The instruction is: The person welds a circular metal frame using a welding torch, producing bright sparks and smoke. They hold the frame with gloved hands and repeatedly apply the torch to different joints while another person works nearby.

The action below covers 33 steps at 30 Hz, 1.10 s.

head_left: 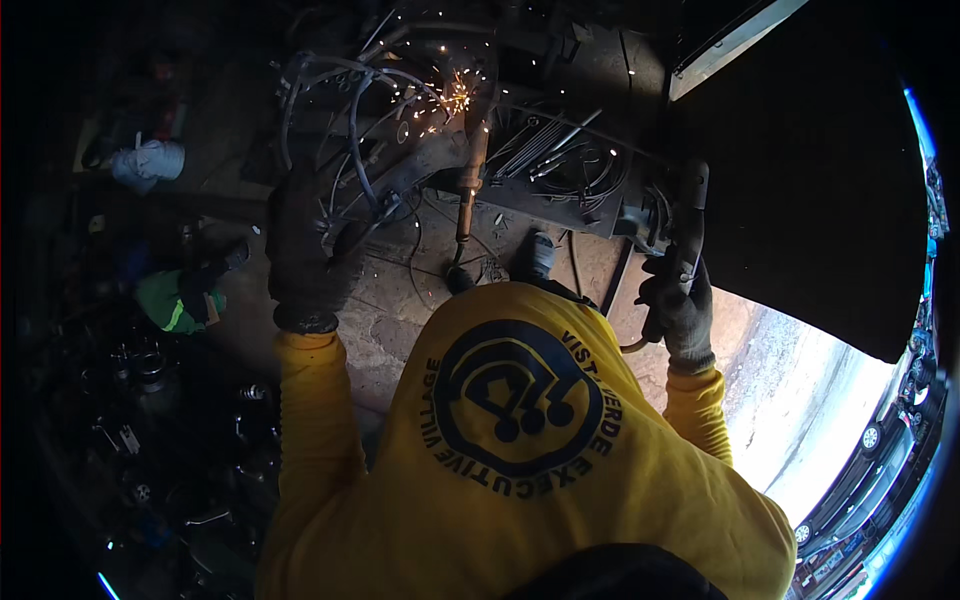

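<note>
My left hand [312, 250], in a dark glove, is closed at the lower edge of a metal frame of bent rods [357, 130], gripping it; shadow hides part of the fingers. My right hand [680, 308], in a grey glove, is wrapped around a welding electrode holder [691, 200], its cable curving below the hand. A thin, faint rod runs from the holder toward bright sparks [456, 97] at the frame's right side. Between the hands, a long rusty-brown holder or clamp [471, 180] lies with a cable at its near end.
Several loose rods [535, 145] and coiled wire [597, 180] lie on the dark worktable, right of the frame. A pale bucket-like container [150, 162] and green cloth [172, 300] are at left. Metal parts [150, 370] clutter the lower left. A dark panel [800, 200] stands at right.
</note>
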### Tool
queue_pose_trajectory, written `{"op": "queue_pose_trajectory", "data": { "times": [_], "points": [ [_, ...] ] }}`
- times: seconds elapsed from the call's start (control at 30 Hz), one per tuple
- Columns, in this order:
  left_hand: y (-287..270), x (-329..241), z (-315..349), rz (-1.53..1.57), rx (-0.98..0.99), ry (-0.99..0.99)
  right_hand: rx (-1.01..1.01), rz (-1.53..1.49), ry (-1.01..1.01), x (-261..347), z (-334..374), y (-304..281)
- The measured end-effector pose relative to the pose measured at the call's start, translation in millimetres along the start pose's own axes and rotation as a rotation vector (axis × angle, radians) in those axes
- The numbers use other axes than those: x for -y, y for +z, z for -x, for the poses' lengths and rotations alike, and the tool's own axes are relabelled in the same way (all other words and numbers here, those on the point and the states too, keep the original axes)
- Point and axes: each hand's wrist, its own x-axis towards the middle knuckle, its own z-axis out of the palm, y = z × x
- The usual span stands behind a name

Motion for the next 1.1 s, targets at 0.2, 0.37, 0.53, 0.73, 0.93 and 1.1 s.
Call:
{"op": "queue_pose_trajectory", "data": {
  "times": [0.2,0.37,0.53,0.73,0.93,1.1],
  "points": [
    [2,-3,0,0.104,0.007,-0.094,-0.064,0.377,-0.172,11,7,22],
    [-2,-11,-6,-0.038,0.014,-0.041,-0.061,0.470,-0.214,3,7,17],
    [-2,-5,-3,-0.011,0.045,-0.049,-0.050,0.502,-0.185,2,9,17],
    [2,-6,-2,0.032,0.028,-0.067,0.044,0.630,-0.418,-24,6,-11],
    [1,-3,-1,0.122,0.036,-0.020,0.052,0.470,-0.275,-1,10,12],
    [5,-4,-4,0.052,0.030,-0.004,0.022,0.506,-0.227,0,10,14]
  ]
}}
